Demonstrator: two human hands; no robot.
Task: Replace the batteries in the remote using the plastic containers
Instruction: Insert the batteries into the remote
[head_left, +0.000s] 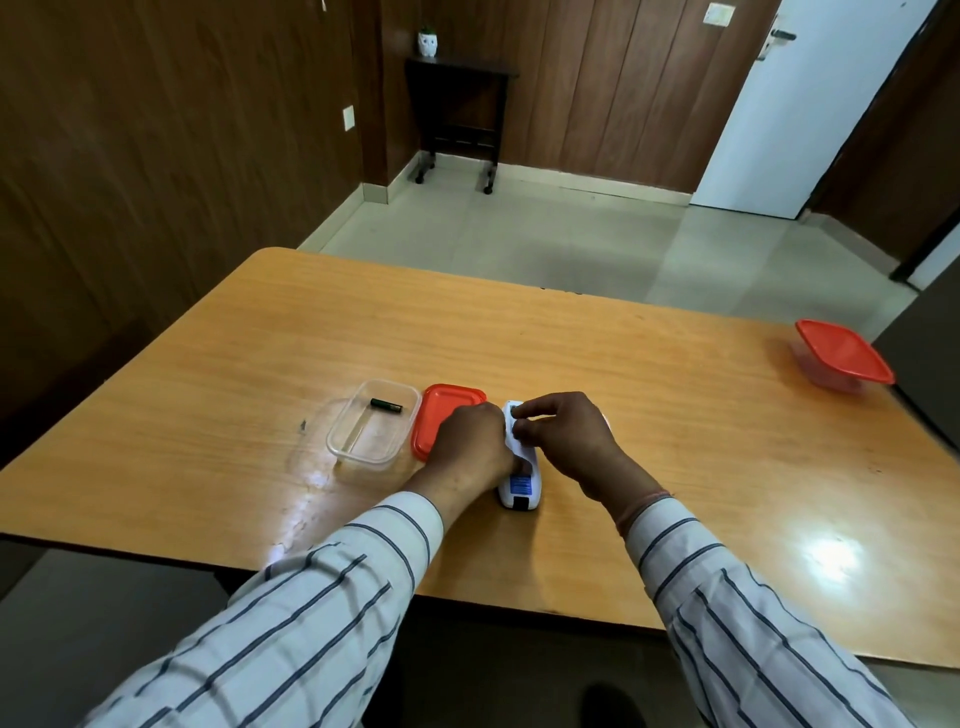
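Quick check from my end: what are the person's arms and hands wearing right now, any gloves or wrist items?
No gloves: the left hand and right hand are bare. Both arms are in long white shirt sleeves with thin dark blue stripes and buttoned-style cuffs ending at the wrists. A thin orange-pink band circles the right wrist just above the cuff. No watch or rings are visible.

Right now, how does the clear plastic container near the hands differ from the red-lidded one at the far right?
The near clear plastic container is open, its red lid lying beside it; the far red-lidded container is closed. The near one holds one dark battery; the far one's contents cannot be made out. Both are rectangular with clear walls.
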